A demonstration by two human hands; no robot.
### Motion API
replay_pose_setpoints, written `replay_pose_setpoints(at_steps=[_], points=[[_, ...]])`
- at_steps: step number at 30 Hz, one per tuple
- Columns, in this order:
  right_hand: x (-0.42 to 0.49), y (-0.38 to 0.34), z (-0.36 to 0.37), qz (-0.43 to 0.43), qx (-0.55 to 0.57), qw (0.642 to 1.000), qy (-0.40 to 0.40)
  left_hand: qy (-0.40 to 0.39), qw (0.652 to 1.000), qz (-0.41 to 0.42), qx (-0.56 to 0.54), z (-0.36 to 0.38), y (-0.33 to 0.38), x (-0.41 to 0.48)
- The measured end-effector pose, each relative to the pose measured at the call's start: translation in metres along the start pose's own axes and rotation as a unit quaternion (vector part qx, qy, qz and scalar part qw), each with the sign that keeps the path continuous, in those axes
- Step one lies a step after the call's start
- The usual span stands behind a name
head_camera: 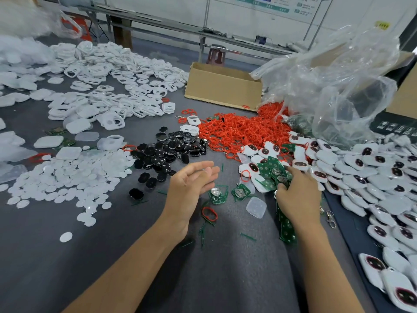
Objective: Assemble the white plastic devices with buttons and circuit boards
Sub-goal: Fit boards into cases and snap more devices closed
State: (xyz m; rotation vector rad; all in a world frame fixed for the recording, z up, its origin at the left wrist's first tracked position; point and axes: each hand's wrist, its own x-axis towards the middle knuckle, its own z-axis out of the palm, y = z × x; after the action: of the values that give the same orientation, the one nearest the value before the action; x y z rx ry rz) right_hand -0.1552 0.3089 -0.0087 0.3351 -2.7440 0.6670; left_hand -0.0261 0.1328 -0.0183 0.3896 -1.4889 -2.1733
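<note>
My left hand (191, 184) hovers palm-up above the grey table, fingers relaxed and holding nothing. My right hand (297, 195) reaches into a heap of green circuit boards (270, 170), its fingers curled around several of them. Two single boards with coin cells (217, 195) lie between my hands, beside a red ring (209, 213) and a clear square cover (256, 207). Black buttons (171, 150) are heaped ahead of my left hand. White housings (108, 86) cover the far left. Assembled white devices (372, 177) pile up on the right.
A heap of red rings (239, 129) lies at centre back. White round discs (74, 177) spread at the left. An open cardboard box (223, 86) and a crumpled clear plastic bag (334, 82) stand behind. Green plastic slivers litter the table near me.
</note>
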Motion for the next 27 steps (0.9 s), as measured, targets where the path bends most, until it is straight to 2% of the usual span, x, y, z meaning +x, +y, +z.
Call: replay_pose_setpoints(at_steps=[3, 5, 12, 15, 18, 22, 24, 27], points=[[0.000, 0.001, 0.001, 0.025, -0.037, 0.999, -0.030, 0.001, 1.000, -0.003, 0.006, 0.000, 0.000, 0.000], [0.000, 0.000, 0.001, 0.010, -0.033, 0.999, -0.030, 0.005, 1.000, -0.001, 0.012, 0.000, 0.000, 0.000], [-0.007, -0.019, 0.013, -0.164, 0.026, 0.985, -0.050, 0.024, 0.999, 0.020, 0.042, 0.000, -0.001, 0.000], [-0.014, -0.028, 0.020, -0.223, 0.040, 0.972, -0.059, 0.063, 0.982, 0.091, 0.150, -0.001, -0.001, -0.002], [-0.019, -0.031, 0.021, -0.250, 0.043, 0.964, -0.072, 0.119, 0.933, 0.173, 0.294, -0.010, 0.003, 0.000], [-0.025, -0.034, 0.023, -0.248, 0.050, 0.964, -0.079, 0.156, 0.855, 0.231, 0.438, -0.039, 0.032, 0.027], [-0.026, -0.035, 0.024, -0.245, 0.049, 0.965, -0.075, 0.192, 0.810, 0.221, 0.508, -0.062, 0.053, 0.050], [-0.026, -0.035, 0.023, -0.244, 0.058, 0.966, -0.069, 0.226, 0.730, 0.124, 0.633, -0.105, 0.076, 0.084]])
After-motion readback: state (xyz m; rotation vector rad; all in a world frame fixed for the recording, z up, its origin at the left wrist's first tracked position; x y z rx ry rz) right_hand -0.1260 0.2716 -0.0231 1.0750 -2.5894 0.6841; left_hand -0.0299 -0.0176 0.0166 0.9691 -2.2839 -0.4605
